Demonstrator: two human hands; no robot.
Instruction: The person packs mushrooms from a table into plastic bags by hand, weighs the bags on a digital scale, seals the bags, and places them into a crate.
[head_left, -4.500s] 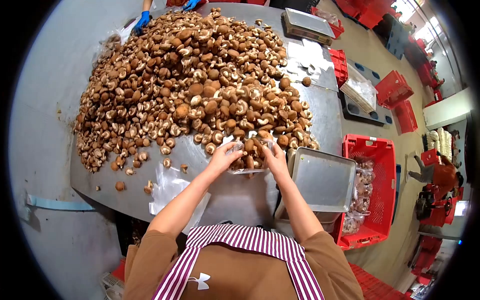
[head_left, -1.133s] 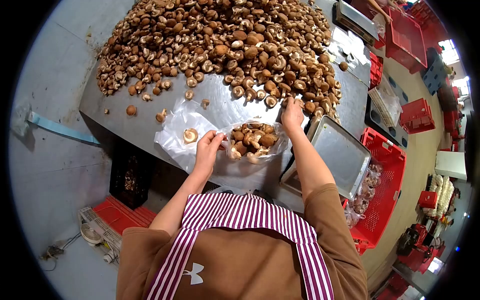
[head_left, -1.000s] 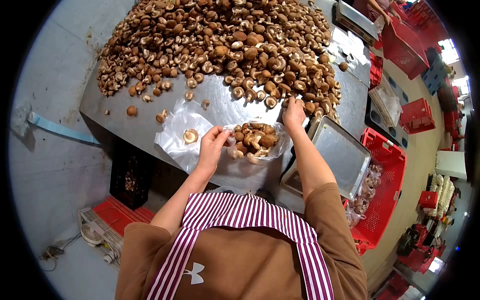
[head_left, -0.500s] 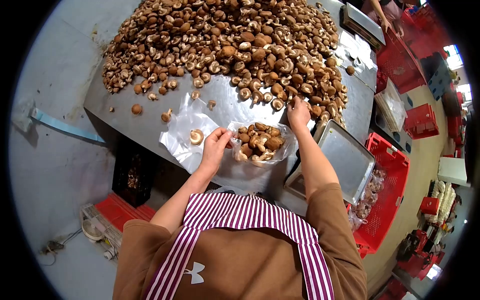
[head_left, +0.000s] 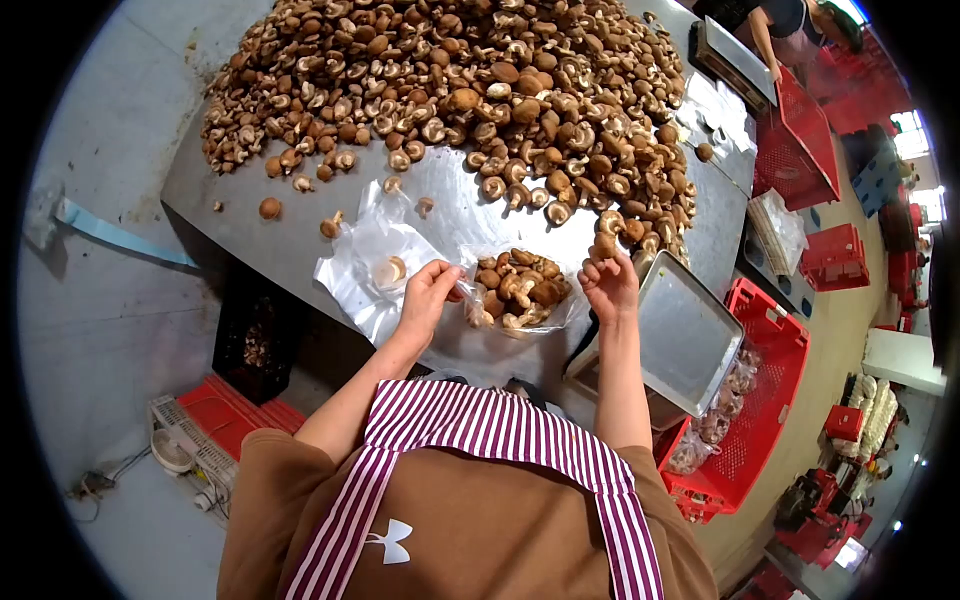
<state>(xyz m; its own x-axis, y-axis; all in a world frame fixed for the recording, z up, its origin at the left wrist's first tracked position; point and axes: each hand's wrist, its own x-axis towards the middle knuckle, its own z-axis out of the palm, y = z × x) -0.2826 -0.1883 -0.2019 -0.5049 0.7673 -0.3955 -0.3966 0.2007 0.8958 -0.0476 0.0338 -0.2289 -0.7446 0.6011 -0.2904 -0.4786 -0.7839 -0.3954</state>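
Note:
My left hand (head_left: 430, 297) is closed on the left rim of a clear plastic bag (head_left: 567, 316). The bag stands open on the metal table, with several brown mushrooms (head_left: 522, 285) inside. To the bag's right, my right hand (head_left: 610, 287) is raised with curled fingers, a shiitake mushroom (head_left: 605, 246) at its fingertips. Beyond that hand spreads a large pile of shiitake mushrooms (head_left: 450, 90). Flat plastic bags (head_left: 365, 255) lie left of my left hand, with a mushroom showing on or under the film.
A metal tray (head_left: 690, 330) stands at the table's right edge, beside a red crate (head_left: 765, 400) holding bagged mushrooms. A scale (head_left: 735, 60) is at the far right. Another person's arm (head_left: 765, 45) reaches to a red basket (head_left: 795, 140). Loose mushrooms lie at the left.
My right hand has drawn back from the pile's edge toward the bag, bringing a mushroom at its fingertips. My left hand stays on the bag's rim. The view has shifted slightly.

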